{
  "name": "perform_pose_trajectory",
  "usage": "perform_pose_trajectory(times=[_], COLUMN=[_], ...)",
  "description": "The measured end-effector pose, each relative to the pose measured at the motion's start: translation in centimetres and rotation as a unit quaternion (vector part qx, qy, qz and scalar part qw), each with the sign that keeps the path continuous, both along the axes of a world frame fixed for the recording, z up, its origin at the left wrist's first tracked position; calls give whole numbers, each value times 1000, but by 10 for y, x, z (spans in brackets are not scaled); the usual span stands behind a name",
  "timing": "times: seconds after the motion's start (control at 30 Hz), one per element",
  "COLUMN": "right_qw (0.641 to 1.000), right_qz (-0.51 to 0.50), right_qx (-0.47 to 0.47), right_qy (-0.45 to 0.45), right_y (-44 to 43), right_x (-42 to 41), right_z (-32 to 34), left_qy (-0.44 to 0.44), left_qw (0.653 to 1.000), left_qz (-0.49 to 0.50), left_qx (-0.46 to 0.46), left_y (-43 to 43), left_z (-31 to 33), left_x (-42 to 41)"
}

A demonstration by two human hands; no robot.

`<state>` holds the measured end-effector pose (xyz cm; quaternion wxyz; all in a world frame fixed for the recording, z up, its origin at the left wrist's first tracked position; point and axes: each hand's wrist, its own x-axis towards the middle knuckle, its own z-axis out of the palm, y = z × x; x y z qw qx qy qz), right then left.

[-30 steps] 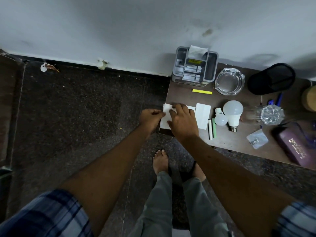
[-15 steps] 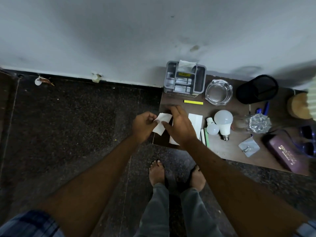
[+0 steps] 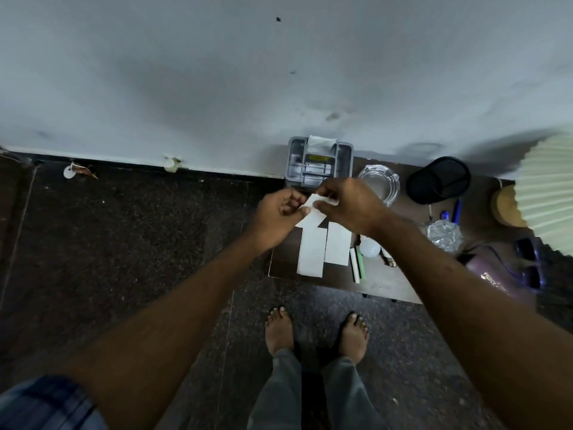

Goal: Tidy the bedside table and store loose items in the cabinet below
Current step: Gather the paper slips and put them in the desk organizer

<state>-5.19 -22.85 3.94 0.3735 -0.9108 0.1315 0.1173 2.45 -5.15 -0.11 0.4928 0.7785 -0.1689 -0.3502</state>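
**Slip lifted off the surface, pinched in both hands**

The white slip (image 3: 313, 212) has come up and away since half a second ago. Then it sat at the surface's (image 3: 384, 283) left edge, in the left hand alone. Now it hangs above the surface, nearer the wall, with both hands on it. The right hand (image 3: 352, 206) has left the papers (image 3: 311, 254) it was pressing, so the two sheets lie uncovered side by side at 6 o'clock of the slip.

The left hand (image 3: 277, 217) grips the slip's left end, thumb on top and fingers curled under. The right hand's fingers (image 3: 328, 190) pinch its upper right end, knuckles up. Both forearms reach forward and converge.

The slip is small, plain and tilted, with its lower corner hanging toward the papers.

A grey organizer (image 3: 319, 162) stands at 12 o'clock against the wall. A glass ashtray (image 3: 383, 184) sits at 2 o'clock and a black cup (image 3: 438, 180) beyond it. White and green markers (image 3: 357, 263) and a bulb (image 3: 371, 247) lie at 5 o'clock.
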Motion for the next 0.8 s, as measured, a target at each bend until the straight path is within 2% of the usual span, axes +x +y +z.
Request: perform_pose_trajectory(times=[0.37,0.57,0.8], right_qw=[996,993,992], right_qz=[-26,-45,-19], right_qx=[-69,-89,-122], right_qy=[-50,-55,-37], right_y=[-54,-54,-52], right_x=[45,58,60], right_z=[42,40,26], left_qy=[1,29,67], left_qw=[992,990,983], left_qz=[128,136,165], left_qx=[-11,22,47], left_y=[-31,-11,13], left_z=[10,-4,-22], left_x=[14,6,-13])
